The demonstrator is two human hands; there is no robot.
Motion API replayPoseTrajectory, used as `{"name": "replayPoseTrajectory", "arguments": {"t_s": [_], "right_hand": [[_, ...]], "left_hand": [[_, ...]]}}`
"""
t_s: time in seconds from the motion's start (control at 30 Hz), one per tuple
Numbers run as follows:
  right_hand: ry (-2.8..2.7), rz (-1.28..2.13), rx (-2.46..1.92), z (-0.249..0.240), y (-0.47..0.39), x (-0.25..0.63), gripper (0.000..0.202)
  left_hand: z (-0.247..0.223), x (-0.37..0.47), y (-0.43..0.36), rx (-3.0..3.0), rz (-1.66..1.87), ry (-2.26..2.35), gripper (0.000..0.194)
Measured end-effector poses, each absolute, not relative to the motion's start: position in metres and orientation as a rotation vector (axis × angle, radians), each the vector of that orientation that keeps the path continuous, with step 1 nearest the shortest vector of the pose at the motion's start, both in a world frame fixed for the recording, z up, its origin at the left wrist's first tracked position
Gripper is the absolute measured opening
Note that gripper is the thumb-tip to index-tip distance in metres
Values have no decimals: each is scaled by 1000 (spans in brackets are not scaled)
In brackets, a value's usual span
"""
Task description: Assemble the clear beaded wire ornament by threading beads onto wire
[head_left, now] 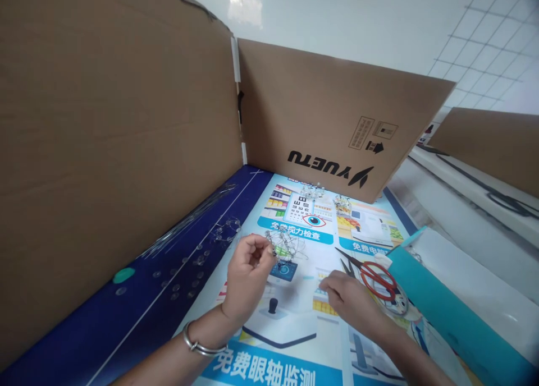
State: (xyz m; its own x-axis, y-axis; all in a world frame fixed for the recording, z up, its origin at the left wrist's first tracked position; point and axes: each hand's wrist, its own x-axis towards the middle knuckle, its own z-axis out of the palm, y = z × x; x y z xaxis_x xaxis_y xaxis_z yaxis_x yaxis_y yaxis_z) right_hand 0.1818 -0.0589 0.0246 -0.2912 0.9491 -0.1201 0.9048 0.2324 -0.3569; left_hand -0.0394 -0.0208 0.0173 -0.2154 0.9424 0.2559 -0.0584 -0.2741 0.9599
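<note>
My left hand (247, 276), with a silver bangle (197, 344) at the wrist, pinches the edge of a tangle of clear beads on thin wire (284, 244) above the printed sheet. To its right, my right hand (357, 301) is closed with fingertips together, apart from the beadwork; whether a wire end is in it I cannot make out. Red-handled scissors (379, 279) lie just beyond my right hand. Loose clear beads (200, 260) are scattered on the blue surface left of my left hand, beside a beaded wire piece (227, 229).
Cardboard panels stand at the left (113, 122) and back (320, 111). Two more beaded clusters (312, 192) (343, 205) sit near the back panel. Thin wires (185, 223) and a green disc (124, 275) lie at left. A teal-sided box (446, 302) stands at right.
</note>
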Motion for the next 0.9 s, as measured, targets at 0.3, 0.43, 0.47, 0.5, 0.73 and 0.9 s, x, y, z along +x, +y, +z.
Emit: {"name": "replayPoseTrajectory", "arguments": {"t_s": [0.3, 0.43, 0.47, 0.5, 0.73, 0.9], "right_hand": [[-2717, 8, -1704, 10, -14, 120, 22], [-2808, -46, -1610, 8, -2, 106, 21], [-2823, -51, -1596, 8, 0, 103, 21], [-2832, -54, -1585, 8, 1, 102, 21], [-2761, -36, -1748, 9, 2, 127, 19], [-2554, -24, -2013, 19, -3, 185, 22]], "left_hand": [[30, -47, -17, 1246, 1707, 1165, 10], [27, -46, -15, 1266, 1708, 1197, 10], [26, -46, -16, 1273, 1709, 1203, 10], [24, -45, -16, 1281, 1714, 1211, 11], [9, -42, -16, 1232, 1664, 1286, 19], [-4, -36, -25, 1246, 1565, 1219, 21]]}}
